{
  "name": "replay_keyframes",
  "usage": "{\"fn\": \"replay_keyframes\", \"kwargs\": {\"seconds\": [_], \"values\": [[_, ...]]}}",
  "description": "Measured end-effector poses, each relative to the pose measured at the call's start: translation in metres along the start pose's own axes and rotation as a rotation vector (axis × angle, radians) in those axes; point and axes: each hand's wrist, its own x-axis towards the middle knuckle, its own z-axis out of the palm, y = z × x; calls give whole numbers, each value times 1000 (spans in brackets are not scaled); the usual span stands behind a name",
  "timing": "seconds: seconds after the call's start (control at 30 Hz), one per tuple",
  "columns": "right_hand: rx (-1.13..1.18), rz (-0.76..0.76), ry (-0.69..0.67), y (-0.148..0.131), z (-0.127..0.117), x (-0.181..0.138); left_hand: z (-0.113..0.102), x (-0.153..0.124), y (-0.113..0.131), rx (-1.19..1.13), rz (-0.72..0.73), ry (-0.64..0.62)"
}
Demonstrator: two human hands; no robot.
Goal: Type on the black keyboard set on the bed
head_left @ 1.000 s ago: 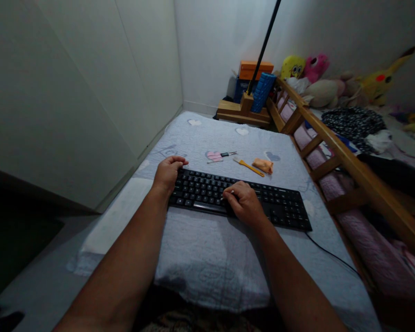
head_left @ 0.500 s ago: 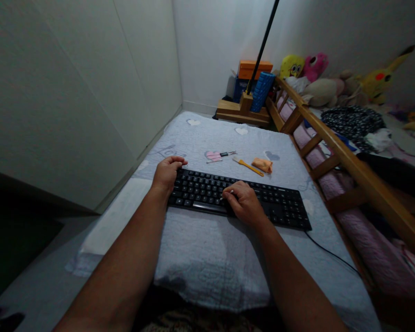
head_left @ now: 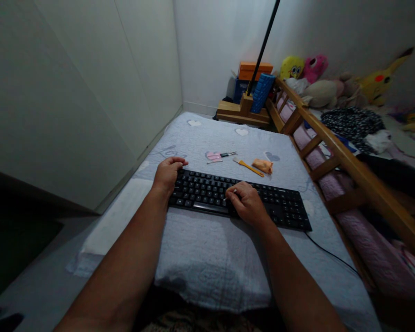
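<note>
A black keyboard (head_left: 283, 205) lies across a pale blue quilted bedspread (head_left: 200, 258). My left hand (head_left: 168, 174) grips the keyboard's far left corner, fingers curled over its top edge. My right hand (head_left: 248, 203) rests on the middle keys with its fingers pinched round a small thin white-tipped object. Beyond the keyboard lie a small screwdriver (head_left: 226, 154), a yellow-handled brush (head_left: 249, 167) and an orange cloth (head_left: 263, 165).
A black cable (head_left: 332, 256) runs from the keyboard toward the right. A wooden bed rail (head_left: 342, 154) stands along the right side with plush toys (head_left: 307, 69) behind. Boxes and a blue roller (head_left: 261, 90) sit at the far end. A white wall closes the left.
My right hand has shifted slightly to the right along the keys. The left hand and the keyboard have stayed put.
</note>
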Motion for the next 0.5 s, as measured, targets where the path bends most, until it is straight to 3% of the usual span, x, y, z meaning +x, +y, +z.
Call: {"fn": "replay_keyframes", "kwargs": {"seconds": [0.5], "values": [[-35, 8, 86, 4, 3, 1, 0, -1, 1, 5, -13, 1]]}}
